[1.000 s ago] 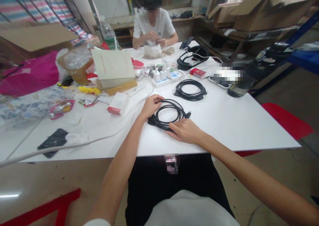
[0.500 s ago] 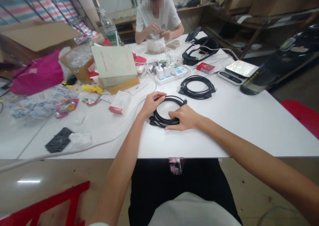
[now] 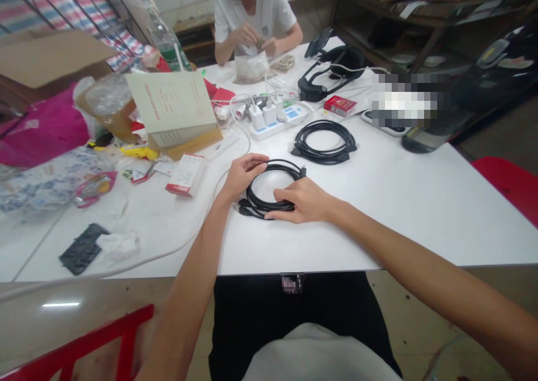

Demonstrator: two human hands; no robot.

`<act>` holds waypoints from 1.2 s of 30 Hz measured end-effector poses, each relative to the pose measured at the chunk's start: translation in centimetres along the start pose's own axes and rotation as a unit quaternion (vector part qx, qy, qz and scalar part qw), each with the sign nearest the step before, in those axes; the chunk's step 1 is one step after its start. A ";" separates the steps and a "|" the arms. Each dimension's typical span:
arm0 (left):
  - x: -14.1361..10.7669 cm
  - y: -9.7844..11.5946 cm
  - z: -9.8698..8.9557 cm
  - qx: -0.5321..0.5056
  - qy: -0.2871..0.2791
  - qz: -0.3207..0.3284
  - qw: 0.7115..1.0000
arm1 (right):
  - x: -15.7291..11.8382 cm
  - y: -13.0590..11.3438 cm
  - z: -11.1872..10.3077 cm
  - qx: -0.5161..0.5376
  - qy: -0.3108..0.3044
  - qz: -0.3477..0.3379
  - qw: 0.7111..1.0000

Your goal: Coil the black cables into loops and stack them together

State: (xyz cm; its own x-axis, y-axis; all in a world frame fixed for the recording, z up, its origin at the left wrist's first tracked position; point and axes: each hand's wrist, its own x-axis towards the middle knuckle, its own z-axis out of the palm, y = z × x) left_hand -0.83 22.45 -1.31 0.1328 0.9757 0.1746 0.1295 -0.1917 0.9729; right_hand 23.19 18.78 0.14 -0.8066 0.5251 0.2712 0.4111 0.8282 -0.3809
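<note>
A coiled black cable (image 3: 273, 205) with dark plugs lies on the white table in front of me. My left hand (image 3: 245, 173) is closed on the coil's upper left side, its fingers bent over the strands. On the lower right, my right hand (image 3: 300, 200) grips the bundle, thumb inside the loop and fingers around the outside. One plug sticks out just above the right hand, and others poke out at the lower left. Behind this coil rests a second coiled black cable (image 3: 324, 158), apart from both hands.
Beyond the coils stand a white power strip (image 3: 269, 130), a headset (image 3: 313, 92) and a red box (image 3: 340, 105). A dark bottle (image 3: 424, 137) is at the right. At left are a red-and-white box (image 3: 185, 175) and mixed clutter. A person (image 3: 254, 11) sits opposite, handling a bag.
The camera view has shifted slightly, so the table's contents sit further left. Both hands keep the same hold on the cable coil.
</note>
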 end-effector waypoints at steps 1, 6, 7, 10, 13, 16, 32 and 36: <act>0.0 0.0 0.0 -0.002 -0.001 0.000 1.000 | 0.0 0.0 0.1 -0.002 0.007 -0.003 1.000; 0.0 -0.2 0.1 -0.005 -0.011 0.012 1.000 | 0.2 0.0 0.4 -0.012 0.034 -0.050 0.998; 0.1 -0.3 0.0 -0.005 -0.014 0.015 1.000 | 0.3 0.1 0.5 -0.014 0.035 -0.064 0.997; 0.1 -0.6 0.0 -0.001 -0.019 0.020 1.000 | 0.5 0.3 0.8 -0.029 0.027 -0.084 0.996; 0.1 -0.7 -0.1 0.002 -0.020 0.021 1.000 | 0.5 0.3 0.8 -0.047 0.004 -0.076 0.996; 0.1 -0.7 0.0 0.000 -0.018 0.021 1.000 | 0.5 0.0 0.6 -0.046 -0.013 -0.058 0.997; 0.0 -0.5 0.1 -0.003 -0.043 0.013 0.999 | 0.5 1.4 -0.4 0.023 0.086 -0.050 0.995; -0.2 -0.1 0.3 0.003 -0.042 0.010 0.999 | 0.8 4.4 -1.5 -0.061 0.195 0.081 0.976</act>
State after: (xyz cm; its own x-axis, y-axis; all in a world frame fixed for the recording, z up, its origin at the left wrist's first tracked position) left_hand -0.61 22.27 -1.49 0.2183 0.9590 0.1808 0.1324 -0.2126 0.9681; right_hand 25.01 23.15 0.02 -0.5137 0.6658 0.5412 0.5862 0.7329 -0.3453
